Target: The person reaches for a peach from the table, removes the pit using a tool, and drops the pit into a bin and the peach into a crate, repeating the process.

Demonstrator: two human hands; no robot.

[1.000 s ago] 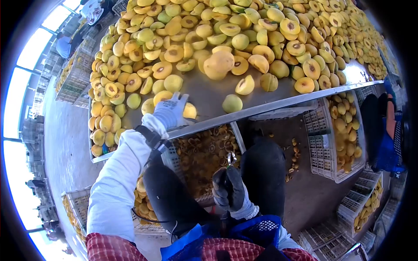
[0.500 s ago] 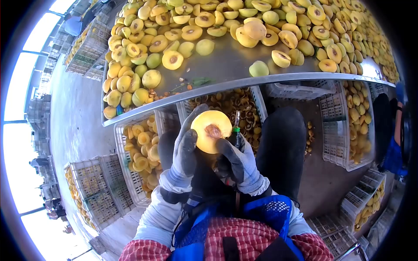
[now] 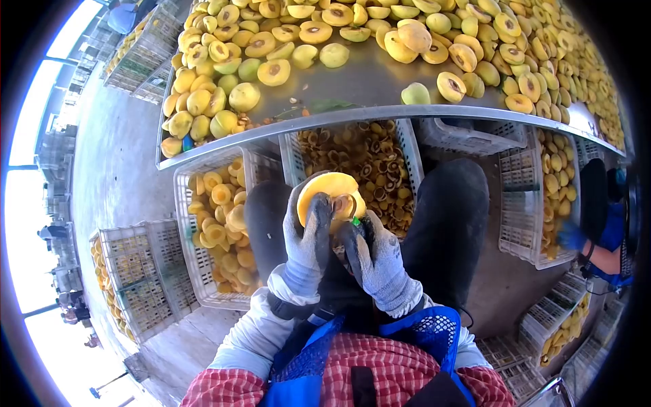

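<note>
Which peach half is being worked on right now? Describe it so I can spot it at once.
Start at the long steel table heaped with yellow peach halves, then drop below its front edge to the person's lap. There the grey-gloved left hand cups one round yellow peach half, cut face up. Unlike all the others, it is off the table, with the right hand's small metal pitting tool at its pit.

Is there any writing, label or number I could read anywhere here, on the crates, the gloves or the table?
None can be read: no text shows on the white crates, the metal table, the grey gloves on the left hand and right hand, or the peach half they hold.
</note>
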